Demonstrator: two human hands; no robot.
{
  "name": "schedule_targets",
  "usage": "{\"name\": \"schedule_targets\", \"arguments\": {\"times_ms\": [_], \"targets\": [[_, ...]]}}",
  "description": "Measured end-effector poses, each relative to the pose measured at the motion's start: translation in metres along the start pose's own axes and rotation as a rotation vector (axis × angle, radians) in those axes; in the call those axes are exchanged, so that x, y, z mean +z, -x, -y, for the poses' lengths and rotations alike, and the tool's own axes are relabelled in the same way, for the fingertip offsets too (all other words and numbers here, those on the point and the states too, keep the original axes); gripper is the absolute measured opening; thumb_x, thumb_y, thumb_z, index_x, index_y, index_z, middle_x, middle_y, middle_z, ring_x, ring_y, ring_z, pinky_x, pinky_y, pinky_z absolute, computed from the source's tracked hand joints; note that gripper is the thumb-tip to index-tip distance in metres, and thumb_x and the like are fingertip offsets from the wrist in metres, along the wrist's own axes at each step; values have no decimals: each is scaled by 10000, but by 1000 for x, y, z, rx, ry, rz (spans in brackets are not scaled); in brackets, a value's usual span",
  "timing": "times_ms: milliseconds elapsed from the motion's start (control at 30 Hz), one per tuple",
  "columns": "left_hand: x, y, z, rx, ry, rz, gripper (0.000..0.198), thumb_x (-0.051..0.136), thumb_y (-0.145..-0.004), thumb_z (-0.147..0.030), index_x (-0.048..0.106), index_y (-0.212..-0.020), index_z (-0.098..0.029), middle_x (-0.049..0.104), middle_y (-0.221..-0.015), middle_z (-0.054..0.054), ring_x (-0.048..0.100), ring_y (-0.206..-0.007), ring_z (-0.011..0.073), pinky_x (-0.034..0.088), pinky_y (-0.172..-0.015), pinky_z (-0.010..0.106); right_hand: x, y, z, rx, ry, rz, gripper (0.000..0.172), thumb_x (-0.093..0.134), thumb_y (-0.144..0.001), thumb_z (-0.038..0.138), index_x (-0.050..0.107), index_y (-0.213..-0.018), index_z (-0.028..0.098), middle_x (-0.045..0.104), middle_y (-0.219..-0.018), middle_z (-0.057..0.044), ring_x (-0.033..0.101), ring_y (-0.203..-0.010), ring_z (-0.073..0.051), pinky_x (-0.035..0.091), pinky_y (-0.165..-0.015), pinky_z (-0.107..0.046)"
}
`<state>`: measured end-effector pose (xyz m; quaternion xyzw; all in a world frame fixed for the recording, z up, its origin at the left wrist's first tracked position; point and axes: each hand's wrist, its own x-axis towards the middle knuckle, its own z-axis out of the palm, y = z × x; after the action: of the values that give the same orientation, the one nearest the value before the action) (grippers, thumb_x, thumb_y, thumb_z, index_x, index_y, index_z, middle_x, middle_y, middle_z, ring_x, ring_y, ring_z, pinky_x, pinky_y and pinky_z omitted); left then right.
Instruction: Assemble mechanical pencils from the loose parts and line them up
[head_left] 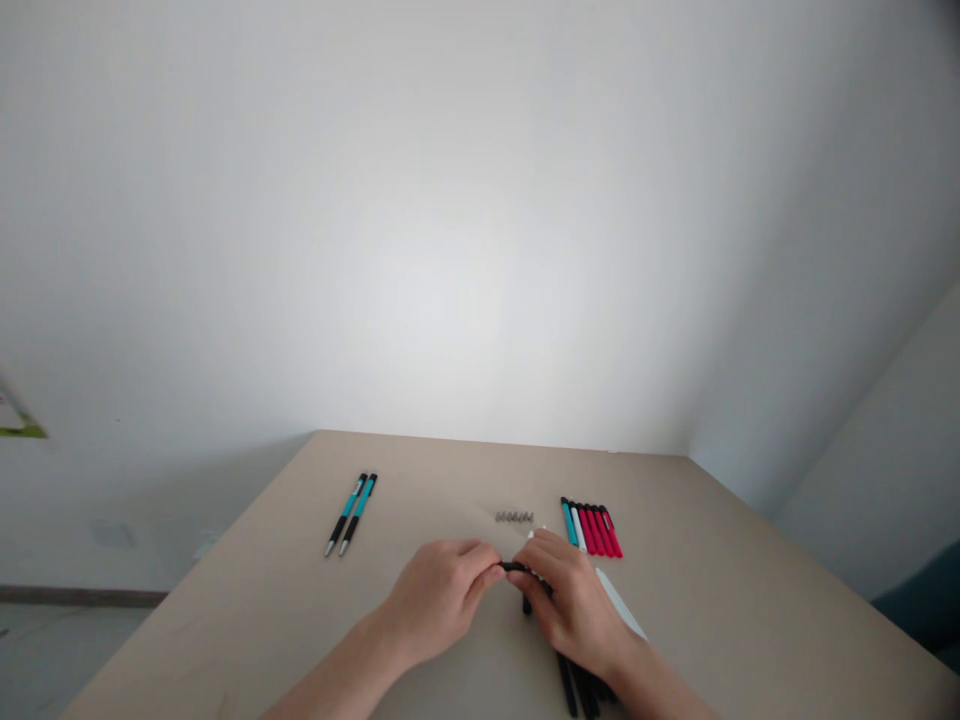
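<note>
Beige tabletop [439, 480], slim black rod [513, 566] in tightly pinched left fingers [481, 557] and right fingers [537, 556].

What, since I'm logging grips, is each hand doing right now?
Left hand: closed, pinching one end of a slim black piece.
Right hand: closed, gripping the same piece farther along.

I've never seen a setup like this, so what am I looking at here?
No machine here, just a person's bare left hand and right hand. The single picture comes from a camera worn on their head, looking forward and down. The hands hold a thin black piece between them. On the table, two teal-and-black pens lie to the left. Beyond the hands are a row of what look like small springs and a row of teal, white and red pen barrels. The right hand partly hides some black rods and a white strip.
</note>
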<state>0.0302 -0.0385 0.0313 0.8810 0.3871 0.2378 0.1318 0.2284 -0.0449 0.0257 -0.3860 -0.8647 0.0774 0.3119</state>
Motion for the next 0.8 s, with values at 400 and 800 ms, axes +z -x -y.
{"name": "schedule_targets", "arguments": {"times_ms": [400,800], "targets": [[-4,0,-2,83,-183,57,265,326,-981,-253,534,-821,-222,657,-755,-4,623,-662,171,331,-552,256,-3,0,2,2,39,104,241,421,-927,278,520,-727,186,537,-652,-24,474,-659,-162,310,-599,-274],[-1,1,-1,57,4,-4,167,374,-969,-263,520,-896,-228,643,-809,-13,612,-741,154,381,-638,225,-1,-1,-1,-22,56,58,315,368,-956,261,480,-671,190,513,-613,-20,454,-629,-154,289,-587,-271]]}}
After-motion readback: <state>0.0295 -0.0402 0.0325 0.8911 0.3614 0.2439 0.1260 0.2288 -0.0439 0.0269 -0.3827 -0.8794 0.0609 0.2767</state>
